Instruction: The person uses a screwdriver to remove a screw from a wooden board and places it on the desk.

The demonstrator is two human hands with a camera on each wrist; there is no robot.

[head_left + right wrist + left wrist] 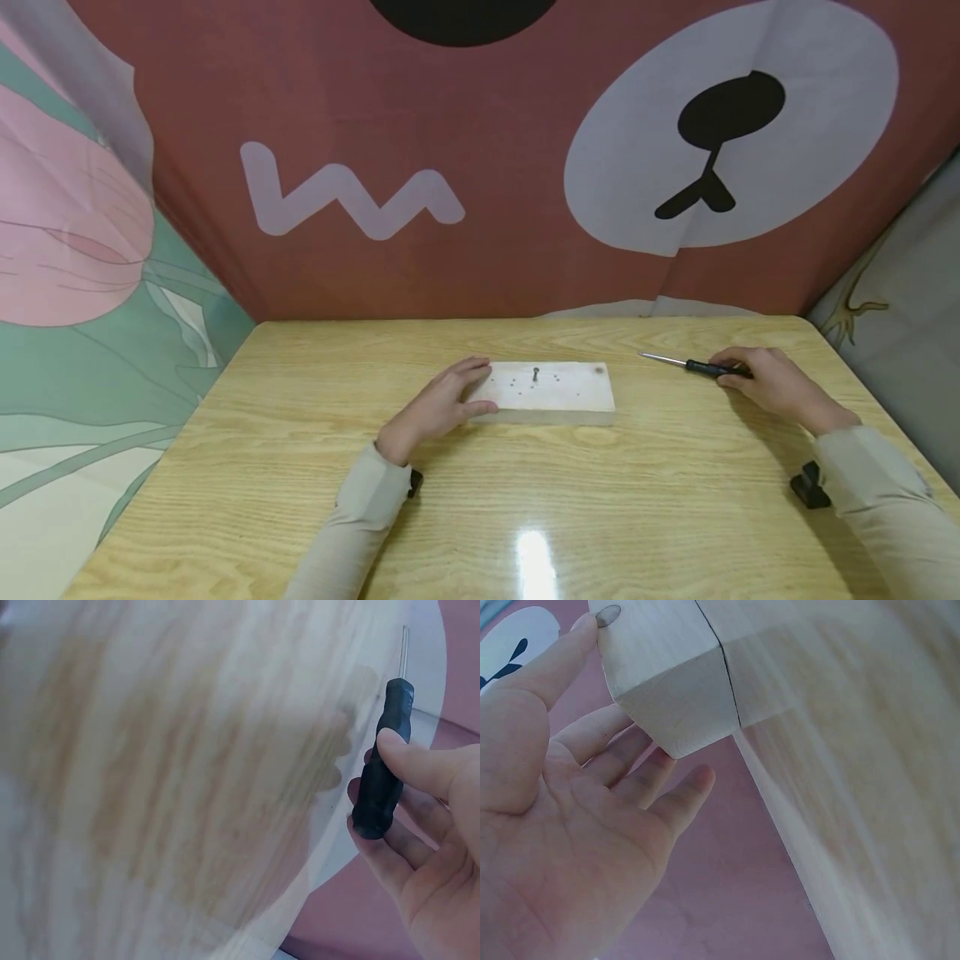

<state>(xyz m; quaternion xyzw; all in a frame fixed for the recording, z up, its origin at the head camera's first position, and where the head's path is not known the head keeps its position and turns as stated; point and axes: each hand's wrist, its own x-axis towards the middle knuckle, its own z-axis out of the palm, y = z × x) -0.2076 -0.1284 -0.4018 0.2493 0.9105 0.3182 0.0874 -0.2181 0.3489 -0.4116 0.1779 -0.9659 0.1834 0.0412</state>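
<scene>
A pale wooden block [558, 400] dotted with small holes lies on the table, and a screw [536, 374] stands upright in its top. My left hand [448, 400] holds the block's left end, thumb along the near side and fingers around the far side. In the left wrist view, thumb and fingertips of this hand [577, 802] meet the end of the block [671, 697]. Over at the right, my right hand [772, 385] grips a screwdriver [697, 366] by its black handle, its metal shaft aimed left. The right wrist view shows the thumb on the handle [382, 780].
The light wood-grain table [465, 492] ends at a printed cloth backdrop [510, 275] with a cartoon face. Another printed cloth [75, 275] hangs on the left, and a grey one [907, 308] on the right.
</scene>
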